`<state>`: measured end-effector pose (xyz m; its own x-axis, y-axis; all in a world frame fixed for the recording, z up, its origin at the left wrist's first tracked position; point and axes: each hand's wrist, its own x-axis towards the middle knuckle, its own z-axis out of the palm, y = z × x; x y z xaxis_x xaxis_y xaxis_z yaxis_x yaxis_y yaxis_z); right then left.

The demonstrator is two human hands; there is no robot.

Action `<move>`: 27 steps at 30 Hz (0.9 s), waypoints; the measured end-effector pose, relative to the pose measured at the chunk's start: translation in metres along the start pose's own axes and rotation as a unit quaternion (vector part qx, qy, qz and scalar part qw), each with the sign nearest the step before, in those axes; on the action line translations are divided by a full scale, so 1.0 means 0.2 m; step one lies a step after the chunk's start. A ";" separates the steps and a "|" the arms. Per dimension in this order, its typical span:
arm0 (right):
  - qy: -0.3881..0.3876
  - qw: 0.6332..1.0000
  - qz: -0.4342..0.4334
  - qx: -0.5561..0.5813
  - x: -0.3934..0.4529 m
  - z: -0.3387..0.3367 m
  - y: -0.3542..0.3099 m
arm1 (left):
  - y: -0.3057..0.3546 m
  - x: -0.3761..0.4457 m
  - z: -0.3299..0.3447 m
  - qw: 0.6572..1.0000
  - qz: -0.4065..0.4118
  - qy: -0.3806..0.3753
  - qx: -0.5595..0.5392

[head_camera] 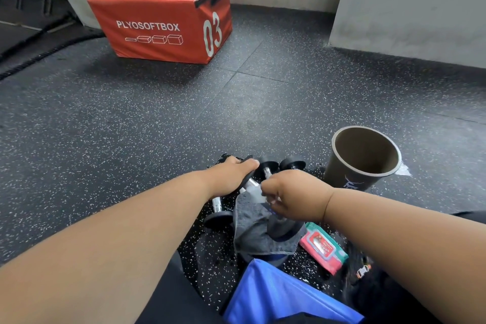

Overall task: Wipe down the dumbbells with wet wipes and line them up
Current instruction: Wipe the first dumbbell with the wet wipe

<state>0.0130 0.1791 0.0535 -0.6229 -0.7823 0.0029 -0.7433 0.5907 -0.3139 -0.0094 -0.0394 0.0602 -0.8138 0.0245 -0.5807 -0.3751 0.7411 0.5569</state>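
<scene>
Plyo box (157,18) at 11 o'clock, red vinyl, soft-sided, blocky, white print, well apart from the work.

Floor (131,118): black rubber tile, white fleck, matte.

Left hand (231,175) near centre, about 6 o'clock from mid-frame, fingers curled over the far black end of a dumbbell (246,181), gripping the disc edge. That dumbbell's long axis appears to run roughly 1 to 7 o'clock, chrome knurled handle running back toward the person; partly hidden by both hands.

Another dumbbell (218,210) just at 7 o'clock of the left hand, lying on the floor, chrome bar, black round end nearest the camera.

Grey towel (252,229) at 6 o'clock, soft, crumpled, draped among the weights.

Right hand (292,196) just at 4 o'clock of the left, fingers pinched on a white wet wipe (256,192), thin and crumpled, touching the held dumbbell's handle.

Judgement: wiping the handle in progress; the right hand is nearer the bar, and strokes would go along the axis while the left steadies.

More black dumbbell ends (292,163) at 12 o'clock of the right hand.

Wipes pack (324,247) at 5 o'clock, red-green plastic, flat.

Paper cup (363,158) at 3 o'clock, brown, tapered, upright, mouth open.

Blue fabric (278,297) at the bottom edge.
</scene>
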 end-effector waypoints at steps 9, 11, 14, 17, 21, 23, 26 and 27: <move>-0.010 0.999 -0.017 -0.040 -0.02 0.06 0.08 | 0.00 0.00 0.00 1.000 0.004 -0.004 -0.003; -0.076 0.996 0.014 -0.045 -0.03 0.07 0.11 | 0.00 -0.01 0.00 1.000 -0.001 -0.008 0.001; -0.153 0.984 0.090 -0.028 -0.05 0.08 0.12 | 0.00 -0.01 -0.01 1.000 -0.001 -0.011 0.005; -0.134 0.980 0.149 0.013 -0.05 0.08 0.12 | 0.01 0.00 -0.01 1.000 -0.002 -0.010 0.004; -0.017 0.964 0.244 0.107 -0.03 0.06 0.12 | 0.01 0.00 0.00 1.000 0.001 -0.007 -0.002; 0.046 0.942 0.296 0.151 -0.01 0.05 0.12 | 0.01 0.00 0.00 1.000 0.003 -0.008 -0.006; 0.028 0.916 0.350 0.194 -0.01 0.06 0.12 | 0.01 0.00 0.00 1.000 -0.003 -0.012 -0.001; -0.006 0.912 0.354 0.206 -0.01 0.07 0.11 | 0.01 0.00 -0.01 1.000 -0.007 -0.012 0.001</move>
<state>0.0018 0.1910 0.0344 -0.9069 -0.2363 -0.3488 0.0014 0.8262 -0.5634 -0.0106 -0.0394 0.0614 -0.7976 0.0309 -0.6023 -0.3849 0.7428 0.5478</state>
